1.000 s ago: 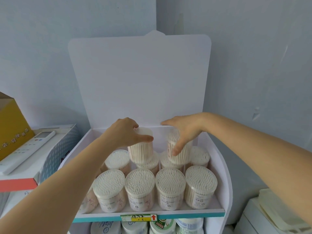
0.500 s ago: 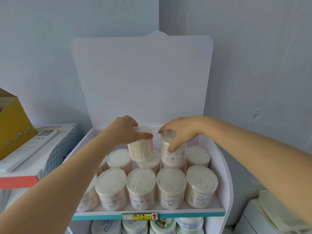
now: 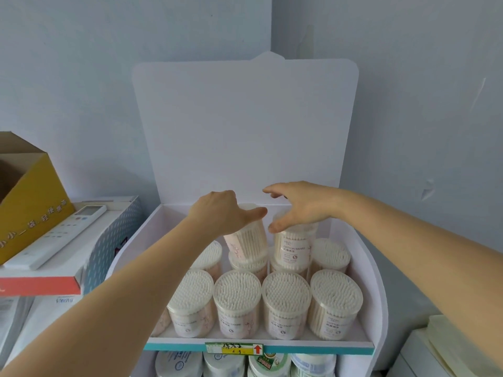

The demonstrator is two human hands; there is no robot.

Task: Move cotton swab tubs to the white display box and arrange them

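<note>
The white display box stands with its lid up and holds several clear cotton swab tubs in rows. Four tubs, such as the front-right tub, line the front edge. My left hand grips the top of a tilted tub raised on the back-row tubs. My right hand lies spread over the top of an upright raised tub just right of it. The thumb touches that tub's upper left side, and the index finger is lifted off it.
A yellow cardboard box and a white remote control lie on a flat white and blue carton at the left. Round tubs fill the shelf below the price label. Cream lidded containers sit at lower right.
My right hand has loosened from its pinch on the right raised tub, its index finger lifting. The left raised tub now leans more under my left hand.
</note>
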